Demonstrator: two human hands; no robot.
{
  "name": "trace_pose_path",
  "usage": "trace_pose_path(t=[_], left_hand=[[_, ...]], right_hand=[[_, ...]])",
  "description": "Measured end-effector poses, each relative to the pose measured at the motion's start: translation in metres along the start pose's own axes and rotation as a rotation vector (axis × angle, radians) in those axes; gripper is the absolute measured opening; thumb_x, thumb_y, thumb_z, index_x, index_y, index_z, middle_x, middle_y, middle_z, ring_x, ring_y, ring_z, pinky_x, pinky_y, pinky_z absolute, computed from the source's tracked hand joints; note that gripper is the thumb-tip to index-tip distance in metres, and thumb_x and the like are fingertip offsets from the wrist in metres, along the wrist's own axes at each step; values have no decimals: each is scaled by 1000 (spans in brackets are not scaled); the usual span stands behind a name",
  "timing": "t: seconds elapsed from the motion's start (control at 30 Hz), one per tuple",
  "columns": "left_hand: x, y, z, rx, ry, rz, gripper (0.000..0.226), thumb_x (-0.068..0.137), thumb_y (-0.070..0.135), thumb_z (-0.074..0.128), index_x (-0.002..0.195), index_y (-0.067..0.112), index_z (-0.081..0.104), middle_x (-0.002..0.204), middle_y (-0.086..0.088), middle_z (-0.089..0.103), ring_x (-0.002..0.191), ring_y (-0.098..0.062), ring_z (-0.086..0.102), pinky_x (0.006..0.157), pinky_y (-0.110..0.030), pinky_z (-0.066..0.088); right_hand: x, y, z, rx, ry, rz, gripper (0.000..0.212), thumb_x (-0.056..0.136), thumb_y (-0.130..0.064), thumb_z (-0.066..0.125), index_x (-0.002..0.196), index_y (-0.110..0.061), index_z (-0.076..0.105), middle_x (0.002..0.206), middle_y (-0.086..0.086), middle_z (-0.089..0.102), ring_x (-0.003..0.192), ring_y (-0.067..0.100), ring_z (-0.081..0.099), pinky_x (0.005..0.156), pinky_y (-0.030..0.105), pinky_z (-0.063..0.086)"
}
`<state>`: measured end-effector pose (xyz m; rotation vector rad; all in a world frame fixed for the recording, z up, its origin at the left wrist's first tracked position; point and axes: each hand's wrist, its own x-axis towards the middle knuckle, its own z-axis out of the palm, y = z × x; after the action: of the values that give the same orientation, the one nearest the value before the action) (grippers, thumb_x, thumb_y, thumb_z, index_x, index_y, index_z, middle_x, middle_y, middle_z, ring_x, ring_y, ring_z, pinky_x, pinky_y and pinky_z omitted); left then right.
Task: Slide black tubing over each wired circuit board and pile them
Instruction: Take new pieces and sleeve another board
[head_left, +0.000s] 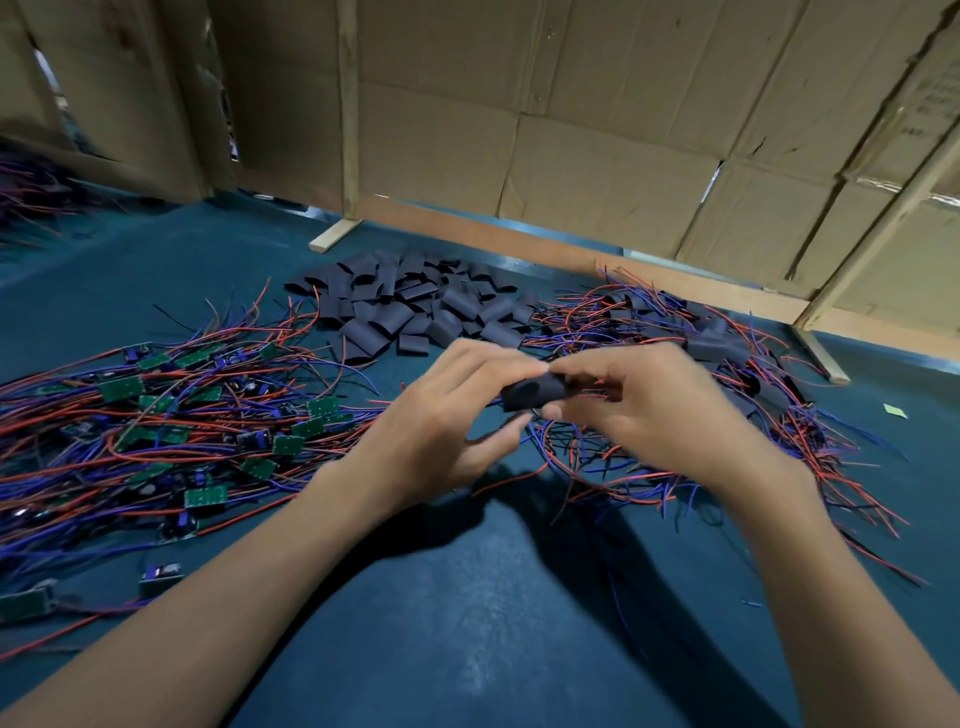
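Cardboard sheets wall in your teal table (467, 597). Above its middle, your left hand (447, 415) and right hand (644, 410) both pinch one black sleeve (535, 394), which lies between them with its long axis running left to right, tilted slightly. Neither hand is nearer; each pinches one end. Bare boards (202, 421) lie to your left, loose sleeves (415, 306) straight ahead, and the finished pile (727, 353) just beyond your right hand, so that hand looks best placed for the drop. Your fingers and motion blur hide whether the board sits fully inside the sleeve.
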<state>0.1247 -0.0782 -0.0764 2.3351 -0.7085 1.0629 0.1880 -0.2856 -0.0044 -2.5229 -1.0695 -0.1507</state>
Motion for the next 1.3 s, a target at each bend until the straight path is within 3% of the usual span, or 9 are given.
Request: trace_pose_path(t=[0.17, 0.33, 0.4, 0.6, 0.8, 1.03, 1.1, 1.2, 1.3], left_hand=[[8, -17, -35, 312, -25, -206, 35, 92, 19, 61, 125, 9, 65, 119, -11, 61, 109, -33, 55, 94, -47, 47], [2, -33, -76, 601, -777, -1129, 69, 92, 75, 36, 137, 24, 50, 145, -17, 37, 137, -40, 30, 107, -51, 33], [-2, -39, -89, 539, -922, -1174, 76, 88, 82, 29, 130, 25, 57, 146, -16, 42, 136, -38, 37, 107, -47, 35], [4, -42, -104, 313, -816, -1067, 48, 101, 51, 49, 102, 9, 72, 105, -15, 71, 99, -30, 65, 84, -34, 49], [-3, -53, -110, 256, -839, -987, 14, 90, 26, 74, 102, 32, 78, 88, 19, 71, 86, -3, 65, 79, -25, 48], [17, -50, -111, 166, -371, -842, 24, 84, 23, 80, 104, 35, 76, 85, 16, 71, 75, 13, 58, 67, -9, 42], [34, -40, -112, -61, -146, -753, 23, 84, 22, 80, 105, 32, 77, 89, 14, 76, 79, 10, 66, 72, -5, 48], [61, -20, -93, -610, 61, -716, 18, 84, 17, 77, 102, 20, 77, 89, 4, 78, 83, -9, 72, 71, -18, 57], [70, -1, -44, -1184, 74, -927, 15, 86, 10, 67, 100, 5, 69, 86, -8, 72, 79, -17, 73, 71, -25, 59]], right_hand=[[-16, 37, -43, -35, 248, 213, 34, 80, -54, 74, 112, -43, 71, 92, -18, 74, 97, 19, 69, 86, 45, 55], [-32, 80, -58, -86, 237, 450, 36, 84, -43, 78, 116, -28, 75, 88, -6, 65, 94, 21, 60, 83, 40, 49], [-35, 86, -57, -19, 282, 446, 24, 87, -37, 76, 108, -27, 78, 83, -8, 66, 85, 17, 61, 76, 34, 44], [-25, 87, -47, -1, 333, 423, 14, 91, -22, 74, 104, -20, 79, 81, -5, 68, 81, 13, 63, 79, 29, 43], [-19, 92, -29, 62, 470, 517, 14, 92, -22, 72, 102, -16, 78, 88, 1, 73, 89, 17, 67, 88, 32, 50], [-21, 98, -32, -27, 552, 579, 25, 96, -28, 64, 114, -15, 74, 112, 10, 73, 105, 29, 65, 100, 50, 48], [-20, 93, -41, -47, 650, 572, 28, 97, -31, 60, 119, -16, 71, 115, 11, 72, 109, 30, 64, 102, 53, 46], [-16, 68, -51, 166, 790, 430, 24, 95, -34, 60, 104, -18, 76, 97, 4, 75, 88, 13, 65, 89, 35, 53], [-7, 37, -45, 339, 640, 351, 25, 93, -38, 64, 83, -21, 79, 73, -9, 74, 64, 0, 59, 66, 20, 48]])
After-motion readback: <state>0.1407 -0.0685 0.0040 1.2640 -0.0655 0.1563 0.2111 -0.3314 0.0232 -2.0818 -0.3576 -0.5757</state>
